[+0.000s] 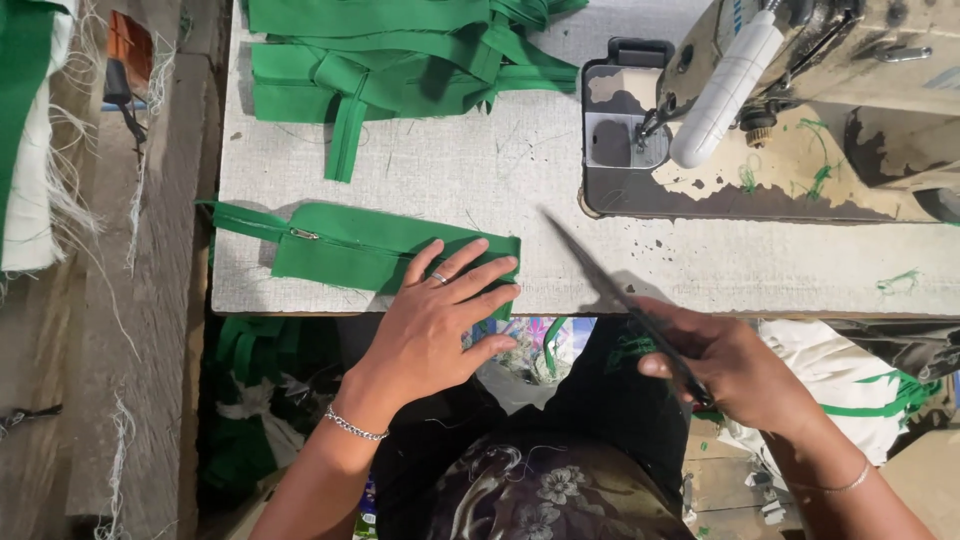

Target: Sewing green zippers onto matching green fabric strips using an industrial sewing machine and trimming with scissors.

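At centre frame, we are pressing our left hand, fingers spread, on a green cloth piece, our right hand gripping scissors.

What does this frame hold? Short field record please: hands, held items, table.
left hand: flat, fingers spread, pressing the green fabric piece at the table edge
right hand: below the table edge, gripping dark scissors, blades pointing up toward the table
fabric piece: has a zipper near its left end
table: pale, worn top
pile of green pieces: far left of table
sewing machine: far right of table
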